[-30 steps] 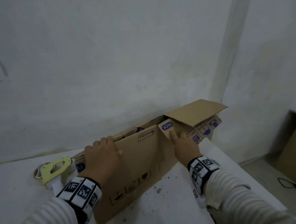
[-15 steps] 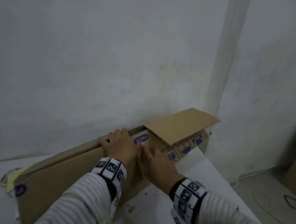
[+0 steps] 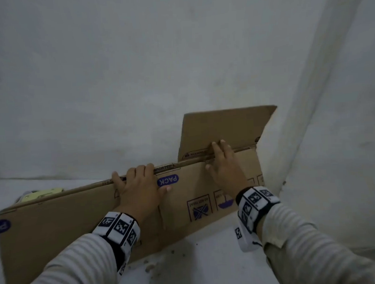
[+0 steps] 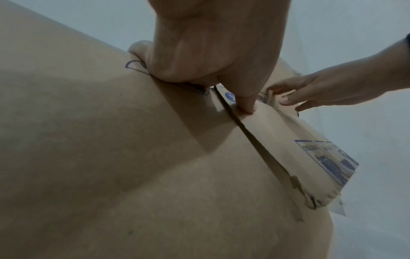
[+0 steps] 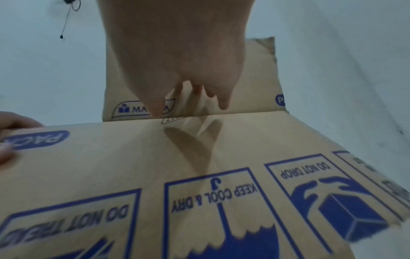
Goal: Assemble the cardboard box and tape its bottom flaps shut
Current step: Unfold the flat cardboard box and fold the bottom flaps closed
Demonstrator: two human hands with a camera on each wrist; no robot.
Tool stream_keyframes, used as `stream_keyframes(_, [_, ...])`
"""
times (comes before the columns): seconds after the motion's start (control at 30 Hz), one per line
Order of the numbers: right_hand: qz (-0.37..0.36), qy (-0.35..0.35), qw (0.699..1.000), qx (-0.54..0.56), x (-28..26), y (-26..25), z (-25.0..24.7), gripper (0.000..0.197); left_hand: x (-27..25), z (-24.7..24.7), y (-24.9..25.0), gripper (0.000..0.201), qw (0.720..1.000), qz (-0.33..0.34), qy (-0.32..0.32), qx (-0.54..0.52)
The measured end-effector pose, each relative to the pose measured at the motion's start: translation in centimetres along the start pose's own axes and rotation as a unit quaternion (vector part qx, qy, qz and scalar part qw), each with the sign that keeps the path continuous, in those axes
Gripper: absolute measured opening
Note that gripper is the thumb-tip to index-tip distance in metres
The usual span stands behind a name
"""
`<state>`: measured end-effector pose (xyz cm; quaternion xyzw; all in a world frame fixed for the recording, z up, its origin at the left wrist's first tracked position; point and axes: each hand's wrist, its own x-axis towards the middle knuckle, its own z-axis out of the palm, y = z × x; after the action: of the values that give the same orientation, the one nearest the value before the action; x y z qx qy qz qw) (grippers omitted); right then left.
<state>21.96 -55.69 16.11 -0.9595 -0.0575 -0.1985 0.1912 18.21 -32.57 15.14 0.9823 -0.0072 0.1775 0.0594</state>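
Note:
A flattened brown cardboard box (image 3: 78,223) with blue print stands on its long edge on the white table (image 3: 199,267), leaning away from me. My left hand (image 3: 138,179) grips its top edge, fingers curled over it and thumb on the front panel beside the blue "PACK" label (image 3: 168,180). In the left wrist view the thumb (image 4: 246,103) presses by a slit between panels. My right hand (image 3: 220,157) lies further right, its straight fingers (image 5: 221,101) reaching the fold where one flap (image 3: 225,127) stands upright. The box's inside is hidden.
A pale yellow-green tape dispenser (image 3: 41,193) lies on the table behind the box at the left, mostly hidden. A white wall (image 3: 135,79) rises close behind, with a corner at the right. Small crumbs (image 3: 149,267) dot the table in front.
The box has tipped up so its printed panel faces me, and the right flap has swung from slanting to upright. My right hand slid right along the top edge, away from the left.

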Motion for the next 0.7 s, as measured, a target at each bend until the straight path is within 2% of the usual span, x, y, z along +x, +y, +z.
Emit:
stream_keyframes(0.17, [-0.015,-0.084,0.995,-0.045,2.6,1.2,0.5,0.056,-0.3,0.0,0.0,0.068,1.000,-0.004,0.006,-0.008])
stream_keyframes(0.43, [-0.050,-0.092,0.987,-0.120,2.7,2.1,0.1,0.042,-0.4,0.3,0.1,0.068,1.000,-0.002,-0.002,-0.013])
stream_keyframes(0.5, [-0.052,-0.099,0.983,-0.144,2.4,2.1,-0.3,0.047,-0.5,0.3,-0.2,0.066,1.000,0.001,-0.003,-0.025])
stream_keyframes(0.6, [-0.043,-0.109,0.982,-0.148,1.4,2.0,-0.7,0.070,-0.4,0.2,-0.8,0.066,0.999,0.006,-0.006,-0.045])
stream_keyframes(0.63, [-0.037,-0.107,0.983,-0.144,1.0,2.1,-0.8,0.071,-0.5,0.2,-1.1,0.066,0.998,0.010,-0.004,-0.056])
stream_keyframes(0.7, [-0.029,-0.117,0.984,-0.129,0.6,2.1,-1.1,0.059,-0.8,0.1,-1.5,0.064,0.997,0.027,0.007,-0.076])
